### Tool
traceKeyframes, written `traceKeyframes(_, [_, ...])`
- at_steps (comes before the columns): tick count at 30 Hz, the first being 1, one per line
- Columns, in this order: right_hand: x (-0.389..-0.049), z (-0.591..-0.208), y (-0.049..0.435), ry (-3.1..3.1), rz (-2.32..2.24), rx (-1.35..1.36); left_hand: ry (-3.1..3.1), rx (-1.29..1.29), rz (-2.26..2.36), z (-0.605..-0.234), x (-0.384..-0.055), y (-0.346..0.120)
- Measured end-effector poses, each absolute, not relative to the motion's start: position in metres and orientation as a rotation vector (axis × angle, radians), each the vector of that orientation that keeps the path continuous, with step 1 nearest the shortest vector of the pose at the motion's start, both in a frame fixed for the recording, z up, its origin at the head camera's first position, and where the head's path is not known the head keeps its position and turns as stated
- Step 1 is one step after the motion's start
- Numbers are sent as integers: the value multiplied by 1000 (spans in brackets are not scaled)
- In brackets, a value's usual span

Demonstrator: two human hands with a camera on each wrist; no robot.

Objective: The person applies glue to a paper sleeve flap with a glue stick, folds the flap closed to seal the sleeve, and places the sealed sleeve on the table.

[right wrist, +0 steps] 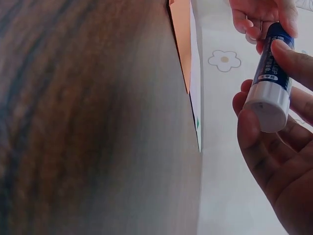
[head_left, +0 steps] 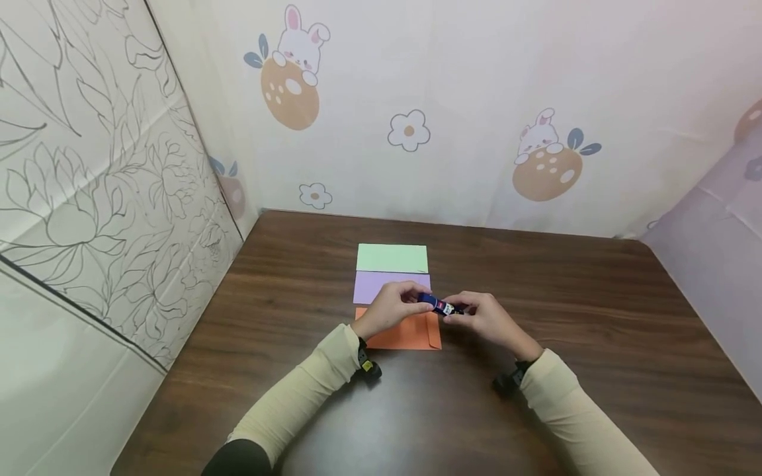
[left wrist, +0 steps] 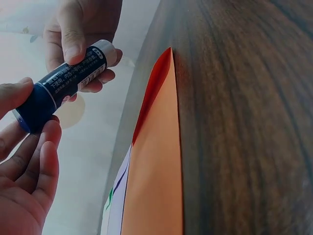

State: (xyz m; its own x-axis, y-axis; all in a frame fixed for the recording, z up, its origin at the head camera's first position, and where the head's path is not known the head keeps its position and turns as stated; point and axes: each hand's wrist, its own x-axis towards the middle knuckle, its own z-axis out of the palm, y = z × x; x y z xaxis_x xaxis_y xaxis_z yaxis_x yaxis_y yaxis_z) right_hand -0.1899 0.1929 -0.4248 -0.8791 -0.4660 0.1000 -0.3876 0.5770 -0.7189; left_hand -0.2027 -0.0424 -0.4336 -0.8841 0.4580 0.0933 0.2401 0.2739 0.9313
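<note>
Both hands hold one glue stick (head_left: 439,305) above the orange envelope (head_left: 400,332). Its barrel is dark blue with printed text, and the base is white. My left hand (head_left: 395,305) pinches the dark blue cap end, as the left wrist view shows. My right hand (head_left: 483,317) grips the barrel near the white base, thumb on top, fingers underneath. In the right wrist view the glue stick (right wrist: 271,83) tilts with its white end toward the camera. The flap of the orange envelope (left wrist: 155,161) stands a little raised at its right end.
Behind the orange envelope lie a purple envelope (head_left: 372,286) and, farther back, a light green envelope (head_left: 393,258), in a column on the dark wooden table (head_left: 548,284). A wall covering with rabbit prints (head_left: 464,165) rises at the table's back edge; a floral panel (head_left: 101,198) stands left.
</note>
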Motion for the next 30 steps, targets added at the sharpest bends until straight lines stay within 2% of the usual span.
traceKeyframes(30, [-191,-419,194,2659,-1221,-747,2338,683,1681,-426,-202,-41])
